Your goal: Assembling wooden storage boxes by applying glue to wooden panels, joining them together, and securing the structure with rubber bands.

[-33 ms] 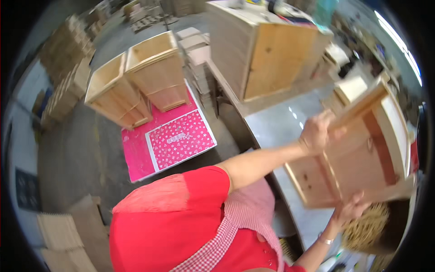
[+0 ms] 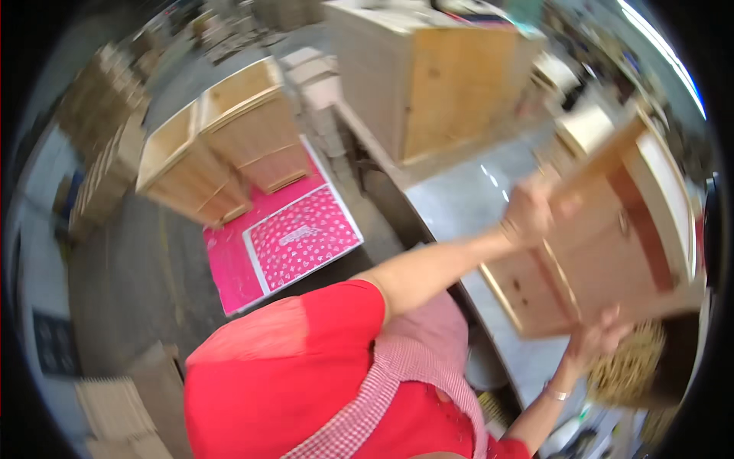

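A small wooden cabinet unit point(image 2: 604, 237), pale with a darker reddish strip, is held tilted in the air above a grey worktop point(image 2: 466, 203) at the right of the view. Its upper left edge is gripped by the left hand point(image 2: 527, 214), and its lower edge is grasped from beneath by the right hand point(image 2: 600, 344), which wears a wrist bangle. Much of the lower view is blocked by the person's red shirt and checked apron strap. A woven basket point(image 2: 638, 375) is seen just below the unit. A larger wooden cabinet point(image 2: 436, 76) stands on the worktop behind. On the floor to the left, two open wooden cabinets point(image 2: 222, 145) rest partly on a pink patterned mat point(image 2: 294, 245). Stacks of boards are blurred at the far left.
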`<state>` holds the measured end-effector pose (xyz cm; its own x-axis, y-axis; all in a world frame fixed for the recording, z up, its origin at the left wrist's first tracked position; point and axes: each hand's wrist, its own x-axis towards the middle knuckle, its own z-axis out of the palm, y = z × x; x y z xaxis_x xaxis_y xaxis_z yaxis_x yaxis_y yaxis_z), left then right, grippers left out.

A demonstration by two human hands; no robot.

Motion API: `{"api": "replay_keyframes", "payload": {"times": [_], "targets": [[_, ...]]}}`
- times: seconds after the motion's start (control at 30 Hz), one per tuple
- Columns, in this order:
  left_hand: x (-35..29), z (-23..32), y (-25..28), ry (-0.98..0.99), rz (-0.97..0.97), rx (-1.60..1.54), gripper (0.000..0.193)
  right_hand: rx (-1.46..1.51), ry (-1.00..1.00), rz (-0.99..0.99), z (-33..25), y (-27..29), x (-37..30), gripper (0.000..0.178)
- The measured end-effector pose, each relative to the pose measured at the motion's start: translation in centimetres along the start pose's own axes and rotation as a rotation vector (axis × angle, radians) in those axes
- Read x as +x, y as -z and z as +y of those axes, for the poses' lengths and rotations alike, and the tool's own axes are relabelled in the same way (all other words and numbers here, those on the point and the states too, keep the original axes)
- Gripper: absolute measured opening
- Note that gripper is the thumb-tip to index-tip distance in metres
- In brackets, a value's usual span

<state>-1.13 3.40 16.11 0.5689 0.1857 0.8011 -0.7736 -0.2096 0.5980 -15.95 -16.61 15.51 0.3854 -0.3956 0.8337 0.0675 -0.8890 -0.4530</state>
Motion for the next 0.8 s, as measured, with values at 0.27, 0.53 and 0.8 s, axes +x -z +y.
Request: {"api": "replay_keyframes", "payload": {"times": [0.27, 0.53, 0.8], "targets": [[2.3, -1.0, 3.1, 0.109, -0.412, 0.025, 0.05, 0.478, -0.064, 0.022, 1.7, -0.2, 1.1, 0.046], [10.6, 12.7, 1.1, -0.773, -0.212, 0.081, 0.041, 0.35, -0.791, -0.385, 11.0, -5.9, -1.7, 0.063], [10.9, 22.0, -6.9, -0.367, -0.945, 0.187, 0.054, 0.339, -0.78, -0.452, 12.8, -7.9, -0.3, 0.044]]}}
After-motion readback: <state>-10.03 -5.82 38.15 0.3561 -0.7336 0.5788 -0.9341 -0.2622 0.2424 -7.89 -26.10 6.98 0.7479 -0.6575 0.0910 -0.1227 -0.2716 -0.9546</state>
